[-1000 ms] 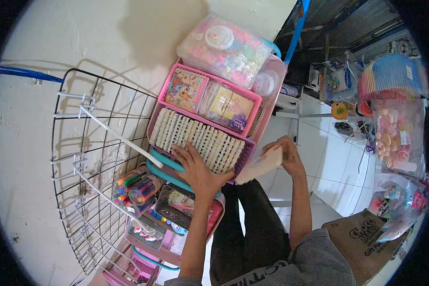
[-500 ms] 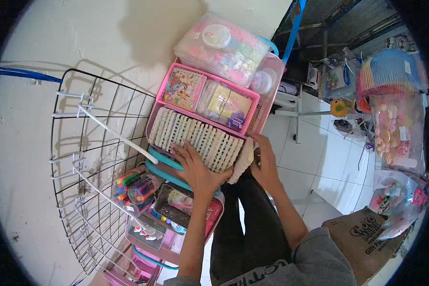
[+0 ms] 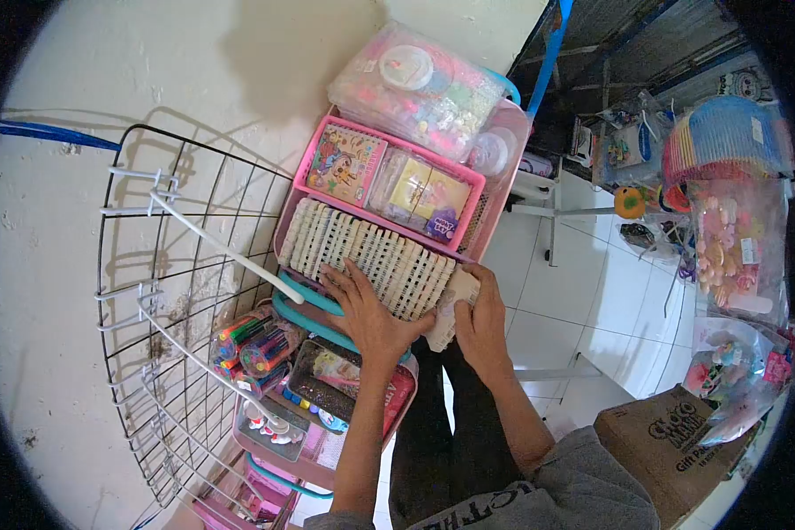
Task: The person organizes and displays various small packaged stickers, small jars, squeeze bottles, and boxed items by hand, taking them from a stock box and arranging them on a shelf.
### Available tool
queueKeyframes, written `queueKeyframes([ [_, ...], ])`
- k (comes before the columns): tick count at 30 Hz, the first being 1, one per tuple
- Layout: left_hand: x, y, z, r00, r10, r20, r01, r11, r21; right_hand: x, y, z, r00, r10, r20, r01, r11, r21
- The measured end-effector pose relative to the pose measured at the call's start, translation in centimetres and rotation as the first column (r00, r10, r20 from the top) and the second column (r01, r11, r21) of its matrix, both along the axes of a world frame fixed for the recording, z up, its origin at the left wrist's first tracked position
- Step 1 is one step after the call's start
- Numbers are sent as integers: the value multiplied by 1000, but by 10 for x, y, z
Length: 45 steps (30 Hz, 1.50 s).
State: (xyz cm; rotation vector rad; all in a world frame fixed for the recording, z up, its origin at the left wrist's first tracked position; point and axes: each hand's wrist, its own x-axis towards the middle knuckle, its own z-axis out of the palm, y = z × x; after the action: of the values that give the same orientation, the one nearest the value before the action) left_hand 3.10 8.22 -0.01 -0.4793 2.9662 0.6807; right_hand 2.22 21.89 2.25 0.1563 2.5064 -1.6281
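Note:
A row of small cream spiral notebooks stands packed in the pink bin, their bound edges facing up. Spread across the lower edge of this row is my left hand, fingers apart and resting on the notebooks. At the right end, my right hand grips one small notebook between thumb and fingers, its pale face turned up and tilted against the row's end. Just above the row sits a pink tray with a cartoon-covered notebook and a plastic-wrapped yellow pack.
A black wire rack with white hooks stands on the left by the wall. Bundled coloured pens and a dark tray lie below the row. A bag of pastel beads is at the top; a cardboard box stands lower right.
My right hand has turned the end notebook so its pale face shows more, the thumb now lying on it. My left hand stays on the row.

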Motion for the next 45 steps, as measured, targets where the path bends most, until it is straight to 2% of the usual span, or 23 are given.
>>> queueKeyframes([
  [4,-1,1,1,999,7,39,-6,1000,-21,-5,-3,-12,997,38,-63,-33,996,82],
  [9,-3,1,4,998,-11,55,13,999,-30,-3,-25,-11,969,-166,-185,209,947,244],
  [13,-1,-1,2,998,-17,58,18,1000,-16,2,-27,-26,949,-202,-243,241,960,143],
  [16,2,-1,-4,1000,-8,-4,8,1000,26,3,-23,-24,959,-177,-221,203,974,101],
  [18,1,0,-3,1000,-3,-2,3,1000,26,-1,-26,-20,979,-202,-29,204,967,151],
  [19,1,1,-2,1000,4,1,-4,1000,20,0,-27,-25,979,-203,-29,205,967,154],
  [21,2,0,-4,1000,-3,-6,3,1000,12,3,-31,-38,982,-144,-123,181,901,395],
  [22,1,-1,-3,1000,-9,-14,9,1000,1,2,-31,-40,982,-142,-124,180,903,391],
  [24,-1,-1,5,1000,-15,17,15,1000,-2,0,-30,-40,945,-175,-276,309,756,578],
  [25,-1,0,8,998,-21,52,21,1000,3,-2,-31,-42,945,-177,-274,309,756,578],
  [27,2,-3,4,999,-41,22,41,999,25,-6,-29,-44,984,-96,-148,168,768,619],
  [29,0,-7,5,998,-62,-27,63,997,48,-7,-27,-42,985,-102,-141,166,797,581],
  [31,-1,-10,8,996,-39,84,43,998,-39,-8,-26,-42,984,-111,-138,168,829,534],
  [33,-9,-19,6,998,-10,61,12,999,-44,1,-27,-42,925,-272,-265,347,889,299],
  [34,-17,-24,5,999,45,-31,-46,998,-43,5,-30,-38,925,-275,-261,349,888,300],
  [35,-26,-28,4,987,99,-124,-104,994,-36,8,-37,-31,931,-239,-277,316,905,283],
  [37,-43,-31,6,985,90,-149,-105,990,-97,13,-48,-30,934,-202,-294,283,921,266],
  [39,-53,-38,-5,980,86,-182,-120,975,-187,12,-57,-36,990,65,-125,11,851,526],
  [41,-56,-38,-10,988,68,-140,-98,969,-225,10,-59,-34,985,88,-147,11,825,565],
  [44,-57,-32,-11,996,42,-76,-62,956,-286,7,-52,-31,981,89,-173,19,842,539],
  [45,-57,-32,-9,997,49,-56,-63,956,-286,3,-44,-25,980,122,-158,-25,862,507],
])
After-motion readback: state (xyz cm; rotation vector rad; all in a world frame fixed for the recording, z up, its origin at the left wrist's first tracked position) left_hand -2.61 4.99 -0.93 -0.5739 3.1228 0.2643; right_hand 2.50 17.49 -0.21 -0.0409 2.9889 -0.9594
